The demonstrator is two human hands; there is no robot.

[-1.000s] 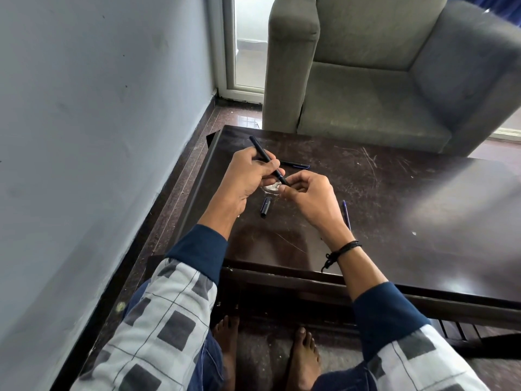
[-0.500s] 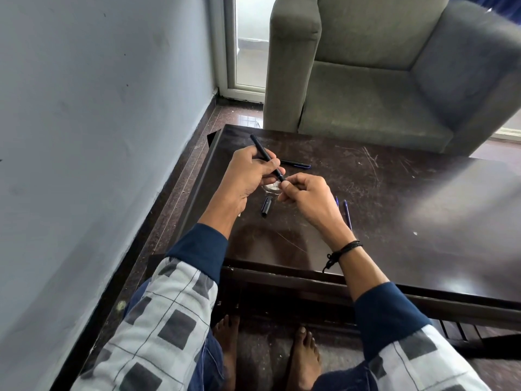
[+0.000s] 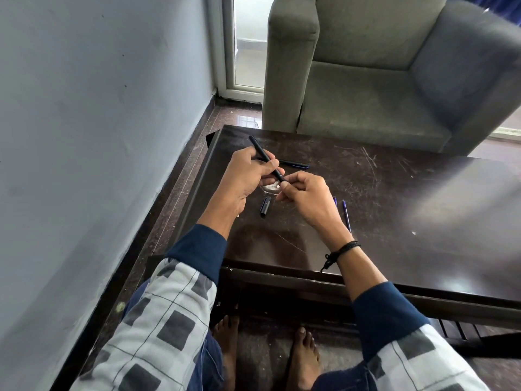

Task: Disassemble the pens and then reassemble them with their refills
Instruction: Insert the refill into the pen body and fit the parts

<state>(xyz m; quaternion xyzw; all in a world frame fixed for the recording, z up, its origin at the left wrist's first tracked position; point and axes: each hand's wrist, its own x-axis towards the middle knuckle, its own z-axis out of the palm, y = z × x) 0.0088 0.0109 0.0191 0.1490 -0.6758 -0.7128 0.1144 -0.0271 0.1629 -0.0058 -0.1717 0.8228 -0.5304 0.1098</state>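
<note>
My left hand (image 3: 244,176) grips a black pen barrel (image 3: 260,152) that slants up and away to the left. My right hand (image 3: 306,197) pinches the near end of that same pen, right where the two hands meet. Below the hands a black pen cap (image 3: 264,207) lies on the dark wooden table (image 3: 394,210). Another dark pen (image 3: 296,164) lies flat behind the hands. Two thin blue refills (image 3: 346,214) rest on the table beside my right wrist. A small clear object (image 3: 271,188) sits under the hands, mostly hidden.
A grey armchair (image 3: 380,80) stands just beyond the table's far edge. A blue-grey wall (image 3: 98,136) runs close along the left. My bare feet (image 3: 303,354) rest on the floor under the table's near edge.
Both hands stay at the same spot on the pen. The right hand's fingers have shifted slightly at the pen's near end.
</note>
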